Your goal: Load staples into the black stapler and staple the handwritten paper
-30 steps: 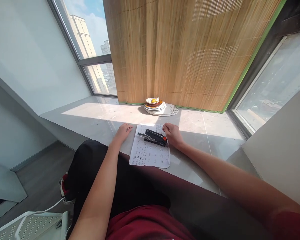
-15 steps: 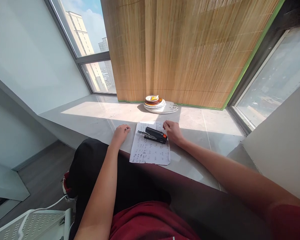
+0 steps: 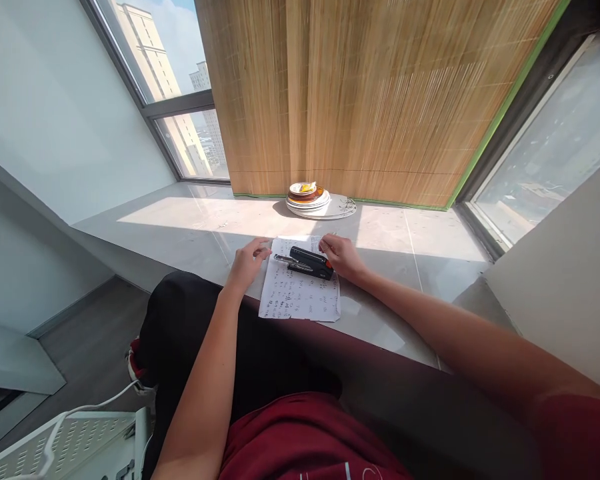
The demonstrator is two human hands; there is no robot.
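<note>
A black stapler (image 3: 311, 263) with a red patch at its right end lies on a handwritten sheet of paper (image 3: 300, 300). A slim, shiny piece juts from the stapler's left side; whether it belongs to the stapler or is a pen I cannot tell. My left hand (image 3: 247, 265) is at the paper's left edge, fingers partly spread and pointing toward the stapler, nothing visible in them. Close by the stapler's right end, my right hand (image 3: 344, 256) rests with its fingers curled closed at the paper's upper right; what they hold, if anything, is hidden.
Paper and stapler lie on a pale tiled window ledge (image 3: 380, 243). Behind them stands a stack of plates (image 3: 307, 200) on an oval white plate (image 3: 344, 207), against a bamboo blind (image 3: 360, 100). A white perforated chair-like piece (image 3: 87, 433) with a cable is low on the left.
My left hand has risen and moved right toward the paper, its fingers opening out. My right hand has shifted slightly left, nearer the stapler. The view has tilted slightly.
</note>
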